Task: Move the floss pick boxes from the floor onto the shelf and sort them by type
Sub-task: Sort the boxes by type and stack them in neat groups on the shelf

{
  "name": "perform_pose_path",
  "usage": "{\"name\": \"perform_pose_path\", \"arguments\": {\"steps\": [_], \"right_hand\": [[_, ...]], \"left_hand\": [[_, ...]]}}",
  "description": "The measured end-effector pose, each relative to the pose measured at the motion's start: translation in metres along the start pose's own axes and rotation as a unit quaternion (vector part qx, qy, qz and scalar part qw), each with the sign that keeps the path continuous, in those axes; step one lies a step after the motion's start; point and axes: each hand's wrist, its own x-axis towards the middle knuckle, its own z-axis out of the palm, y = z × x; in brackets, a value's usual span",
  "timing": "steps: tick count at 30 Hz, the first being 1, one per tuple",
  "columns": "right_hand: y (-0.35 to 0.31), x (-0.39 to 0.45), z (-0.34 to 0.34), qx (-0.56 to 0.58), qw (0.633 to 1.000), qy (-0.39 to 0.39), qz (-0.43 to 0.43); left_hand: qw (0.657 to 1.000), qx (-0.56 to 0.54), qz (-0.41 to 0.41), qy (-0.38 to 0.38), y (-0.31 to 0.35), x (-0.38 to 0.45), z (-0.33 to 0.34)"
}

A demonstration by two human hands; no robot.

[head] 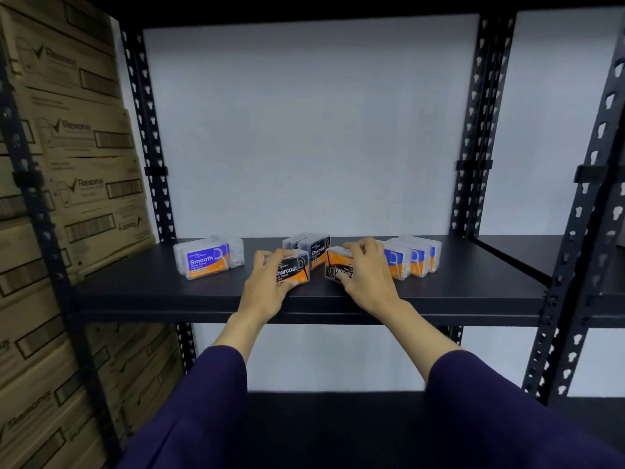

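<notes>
On the black shelf (135,286) my left hand (267,286) grips a black-and-orange Charcoal floss pick box (294,270) standing upright. My right hand (365,275) holds another Charcoal box (338,265), turned upside down, just to its right. Behind them stand more Charcoal boxes (313,247). A blue-and-orange Smooth box (206,262) stands at the left with clear boxes behind it. Several blue Smooth boxes (414,257) stand in a row at the right, partly hidden by my right hand.
Stacked cardboard cartons (77,164) fill the bay to the left. Black perforated uprights (152,164) frame the shelf; a white wall is behind it. A lower shelf (321,407) lies beneath my dark blue sleeves. Another shelf bay (541,252) adjoins on the right.
</notes>
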Motion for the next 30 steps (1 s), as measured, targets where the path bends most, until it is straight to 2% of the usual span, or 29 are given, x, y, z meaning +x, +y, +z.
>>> {"name": "perform_pose_path", "arguments": {"steps": [2,5,7,8,11,13,15,17,21,25,28,30], "right_hand": [[-0.003,0.007,-0.002,-0.048,0.999,-0.017,-0.009],[-0.008,0.022,-0.004,-0.104,0.988,-0.111,0.002],[-0.009,0.029,-0.005,-0.075,0.980,-0.180,0.030],[-0.009,0.032,-0.004,-0.027,0.980,-0.190,0.044],[-0.008,0.029,0.000,0.173,0.974,-0.126,0.069],[-0.009,0.019,0.006,0.295,0.950,-0.069,0.082],[-0.010,0.010,0.009,0.363,0.924,-0.054,0.108],[-0.008,0.007,0.011,0.368,0.919,-0.040,0.132],[-0.007,0.011,0.017,0.315,0.938,0.013,0.145],[-0.006,0.017,0.025,0.276,0.948,0.045,0.150],[-0.004,0.025,0.034,0.281,0.946,0.042,0.156],[-0.003,0.030,0.039,0.247,0.954,0.012,0.167]], "left_hand": [[1.000,-0.002,0.002,0.001,0.000,0.000,0.000],[1.000,0.000,0.007,0.002,-0.001,0.000,0.001],[1.000,0.001,0.007,0.002,-0.001,0.000,0.001],[1.000,0.001,0.008,0.002,-0.001,0.000,0.001],[1.000,0.010,0.010,0.010,-0.001,0.000,0.003],[1.000,0.013,0.008,0.016,-0.002,0.001,0.004],[1.000,0.020,0.004,0.021,-0.002,0.002,0.006],[0.999,0.042,-0.001,0.030,-0.001,0.003,0.009],[0.995,0.089,-0.029,0.046,0.000,0.011,0.017],[0.992,0.119,-0.047,0.018,-0.004,0.030,0.023],[0.991,0.126,-0.052,-0.009,-0.012,0.046,0.026],[0.990,0.134,-0.050,-0.015,-0.017,0.054,0.028]]}}
